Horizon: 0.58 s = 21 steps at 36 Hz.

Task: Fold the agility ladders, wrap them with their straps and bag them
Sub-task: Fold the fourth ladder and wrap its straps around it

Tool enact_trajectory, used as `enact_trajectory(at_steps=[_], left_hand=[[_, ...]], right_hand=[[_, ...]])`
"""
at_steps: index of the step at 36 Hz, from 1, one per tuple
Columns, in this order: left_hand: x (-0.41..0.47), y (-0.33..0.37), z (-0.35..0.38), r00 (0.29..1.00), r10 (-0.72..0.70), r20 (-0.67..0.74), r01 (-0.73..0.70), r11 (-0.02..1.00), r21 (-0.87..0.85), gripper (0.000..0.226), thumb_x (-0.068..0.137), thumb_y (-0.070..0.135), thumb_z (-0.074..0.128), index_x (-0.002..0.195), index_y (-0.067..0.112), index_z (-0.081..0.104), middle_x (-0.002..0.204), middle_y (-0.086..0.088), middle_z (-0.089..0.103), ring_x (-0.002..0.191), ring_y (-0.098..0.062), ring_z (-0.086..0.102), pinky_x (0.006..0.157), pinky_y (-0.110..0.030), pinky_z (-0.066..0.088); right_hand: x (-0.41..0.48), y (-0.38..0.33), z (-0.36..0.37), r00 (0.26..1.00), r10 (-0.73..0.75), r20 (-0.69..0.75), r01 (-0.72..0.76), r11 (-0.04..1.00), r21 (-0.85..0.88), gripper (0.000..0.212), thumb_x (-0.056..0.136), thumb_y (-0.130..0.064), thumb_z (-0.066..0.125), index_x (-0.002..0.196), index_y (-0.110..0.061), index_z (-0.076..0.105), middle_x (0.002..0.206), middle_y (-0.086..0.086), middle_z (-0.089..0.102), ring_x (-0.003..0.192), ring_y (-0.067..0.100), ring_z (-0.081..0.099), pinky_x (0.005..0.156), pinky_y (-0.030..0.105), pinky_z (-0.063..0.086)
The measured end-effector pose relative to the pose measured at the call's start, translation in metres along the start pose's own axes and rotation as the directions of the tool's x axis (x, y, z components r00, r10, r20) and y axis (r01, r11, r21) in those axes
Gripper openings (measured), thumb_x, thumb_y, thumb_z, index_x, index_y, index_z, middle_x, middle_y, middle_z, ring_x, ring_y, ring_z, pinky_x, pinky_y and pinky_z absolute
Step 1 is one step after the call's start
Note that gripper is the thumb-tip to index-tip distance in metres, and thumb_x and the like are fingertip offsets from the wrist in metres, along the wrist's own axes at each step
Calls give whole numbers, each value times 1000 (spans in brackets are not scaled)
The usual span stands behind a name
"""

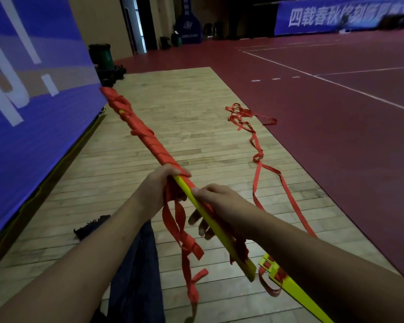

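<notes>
A bundle of yellow ladder rungs [222,231] points away from me, its far half bound in red strap [145,134]. My left hand [159,190] grips the bundle where the wrapping ends, with loose red strap loops [184,238] hanging below it. My right hand [217,206] holds the bare yellow part just behind, thumb on top and fingers underneath. A second set of yellow rungs [296,290] lies at the lower right under my right forearm. A long red strap [257,155] trails from it across the floor.
A dark blue bag [135,271] lies on the wooden floor [196,113] beneath my arms. A blue banner [33,94] stands close on the left. Dark green bins [105,57] sit at its far end. Red court floor [336,113] spreads to the right.
</notes>
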<state>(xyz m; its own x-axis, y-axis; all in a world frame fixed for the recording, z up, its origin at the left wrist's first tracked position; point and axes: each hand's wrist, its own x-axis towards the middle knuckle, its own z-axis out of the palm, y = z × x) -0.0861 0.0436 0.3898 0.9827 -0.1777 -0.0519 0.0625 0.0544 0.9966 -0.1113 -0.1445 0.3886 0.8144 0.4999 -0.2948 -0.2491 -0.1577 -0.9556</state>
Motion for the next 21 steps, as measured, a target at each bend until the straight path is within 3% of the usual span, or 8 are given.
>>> enact_trajectory(at_steps=[3, 7, 11, 15, 18, 21], left_hand=[[-1, 1, -1, 1000, -3, -25, 2, 1000, -30, 31, 72, 25, 53, 92, 6, 66, 69, -7, 59, 66, -22, 58, 70, -36, 47], [2, 4, -5, 998, -16, -53, 12, 998, -68, 34, 73, 27, 55, 94, 4, 68, 76, -9, 61, 71, -23, 59, 72, -36, 47], [2, 5, -7, 993, -114, 28, 111, 989, 103, 36, 88, 42, 58, 96, 8, 62, 79, -12, 60, 73, -28, 56, 69, -37, 47], [-2, 4, -4, 982, -176, 65, 158, 964, 212, 43, 100, 45, 48, 100, 5, 64, 65, -7, 58, 57, -23, 58, 59, -32, 49], [-3, 4, -2, 977, -190, 96, 165, 960, 229, 46, 97, 44, 52, 111, 2, 61, 61, -3, 54, 53, -21, 56, 58, -30, 46], [-4, 6, 8, 983, -168, 77, 152, 972, 182, 50, 88, 50, 57, 106, 3, 60, 59, -1, 47, 46, -12, 43, 45, -21, 39]], right_hand=[[-1, 0, 1, 993, 24, 114, -34, 996, 85, 36, 100, -32, 60, 123, -4, 55, 89, 17, 72, 70, 27, 68, 64, 36, 57], [-2, -6, 1, 991, -82, 104, 68, 989, 129, 32, 99, -24, 62, 122, -2, 57, 98, 18, 74, 85, 31, 73, 72, 35, 61], [-2, -4, 3, 987, -152, 53, 144, 981, 127, 26, 101, -17, 58, 121, -1, 55, 101, 18, 73, 81, 31, 75, 68, 35, 63], [1, -1, 1, 975, -205, -91, 198, 977, -84, 20, 102, -20, 57, 117, -8, 53, 102, 14, 72, 68, 21, 70, 62, 31, 59], [3, -2, 0, 951, -259, -169, 203, 935, -292, 14, 102, -22, 57, 111, -13, 52, 100, 10, 69, 67, 16, 67, 60, 26, 57], [4, -1, 1, 945, -264, -192, 168, 898, -406, 13, 102, -21, 56, 109, -17, 46, 98, 8, 64, 72, 13, 63, 62, 24, 55]])
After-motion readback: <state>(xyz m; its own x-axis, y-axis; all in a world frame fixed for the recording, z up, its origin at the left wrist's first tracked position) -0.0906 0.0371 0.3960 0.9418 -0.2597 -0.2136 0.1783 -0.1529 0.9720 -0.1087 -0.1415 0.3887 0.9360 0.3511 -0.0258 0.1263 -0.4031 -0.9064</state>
